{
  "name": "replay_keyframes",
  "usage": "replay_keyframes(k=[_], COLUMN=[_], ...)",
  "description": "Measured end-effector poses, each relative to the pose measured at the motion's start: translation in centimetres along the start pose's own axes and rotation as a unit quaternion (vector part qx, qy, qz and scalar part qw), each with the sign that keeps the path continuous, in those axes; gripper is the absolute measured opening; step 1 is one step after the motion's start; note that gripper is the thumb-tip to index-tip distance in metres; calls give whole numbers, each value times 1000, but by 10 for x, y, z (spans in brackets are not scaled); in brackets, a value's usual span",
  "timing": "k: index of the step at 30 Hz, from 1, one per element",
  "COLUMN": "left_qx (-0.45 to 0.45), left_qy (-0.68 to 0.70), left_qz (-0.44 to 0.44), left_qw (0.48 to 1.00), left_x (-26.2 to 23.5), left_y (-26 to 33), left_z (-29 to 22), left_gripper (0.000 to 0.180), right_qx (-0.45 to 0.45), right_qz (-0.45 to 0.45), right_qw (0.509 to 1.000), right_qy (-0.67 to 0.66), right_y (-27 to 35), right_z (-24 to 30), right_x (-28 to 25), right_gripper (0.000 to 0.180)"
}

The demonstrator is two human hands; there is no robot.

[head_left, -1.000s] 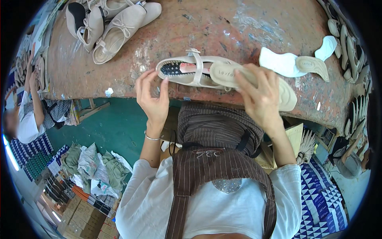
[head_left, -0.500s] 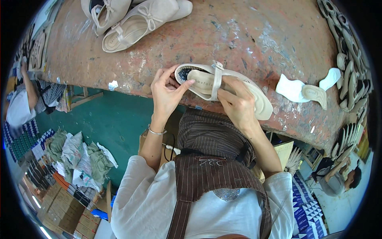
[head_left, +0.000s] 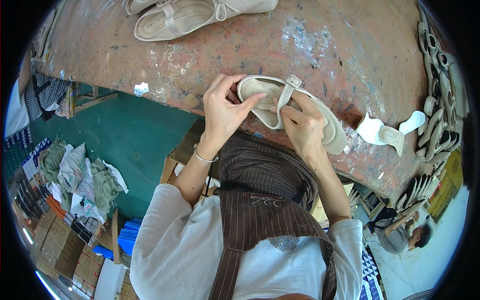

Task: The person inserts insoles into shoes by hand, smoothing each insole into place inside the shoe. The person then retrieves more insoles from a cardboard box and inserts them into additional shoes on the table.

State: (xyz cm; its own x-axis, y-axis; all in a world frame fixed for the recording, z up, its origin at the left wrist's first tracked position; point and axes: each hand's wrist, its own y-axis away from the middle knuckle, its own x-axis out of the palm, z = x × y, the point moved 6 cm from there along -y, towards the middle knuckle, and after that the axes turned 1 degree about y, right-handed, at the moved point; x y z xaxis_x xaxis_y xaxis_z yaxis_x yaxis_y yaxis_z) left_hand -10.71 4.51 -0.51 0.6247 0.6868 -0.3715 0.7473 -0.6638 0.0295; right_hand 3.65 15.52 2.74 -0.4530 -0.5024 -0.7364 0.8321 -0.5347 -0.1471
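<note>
A beige strapped shoe (head_left: 270,119) with a small buckle is held tilted at the bench's near edge. My left hand (head_left: 220,107) pinches its heel, thumb pressed on the pale insole (head_left: 260,88) inside and fingers behind the heel rim. My right hand (head_left: 304,122) is curled over the shoe beyond the strap, its fingertips reaching inside. Past that hand shows a padded beige piece (head_left: 334,134) with curved ridges; whether it belongs to this shoe I cannot tell. Further right on the bench lie white curved pieces (head_left: 370,129) and a small beige heel pad (head_left: 391,137).
Finished-looking beige shoes (head_left: 187,19) stand at the far left of the worn bench (head_left: 240,52). Several shoes and soles (head_left: 440,100) crowd its right end. Cloth bundles (head_left: 80,175) and cartons (head_left: 62,245) are on the floor at left. Another person (head_left: 400,235) is at right.
The dark lining at the heel is now covered by the insole, which reaches the heel rim. My left thumb has pressed further in. The whole view has shifted and turned slightly.
</note>
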Motion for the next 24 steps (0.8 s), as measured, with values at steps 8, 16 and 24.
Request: replay_keyframes(k=[8,16,24], left_qx=[-92,-66,-84], left_qy=[49,17,24], left_qz=[-19,-22,-9], left_qw=[994,997,996], left_x=[7,7,4], left_y=[-8,-11,-16], left_z=[14,18,14], left_gripper=[23,8,8], right_qx=[-50,-136,-92], right_qz=[24,258,129], right_qw=[995,956,960], right_qy=[77,26,233], right_y=[0,-3,13], right_z=[8,9,16], right_x=[4,23,-3], right_gripper=[5,68,45])
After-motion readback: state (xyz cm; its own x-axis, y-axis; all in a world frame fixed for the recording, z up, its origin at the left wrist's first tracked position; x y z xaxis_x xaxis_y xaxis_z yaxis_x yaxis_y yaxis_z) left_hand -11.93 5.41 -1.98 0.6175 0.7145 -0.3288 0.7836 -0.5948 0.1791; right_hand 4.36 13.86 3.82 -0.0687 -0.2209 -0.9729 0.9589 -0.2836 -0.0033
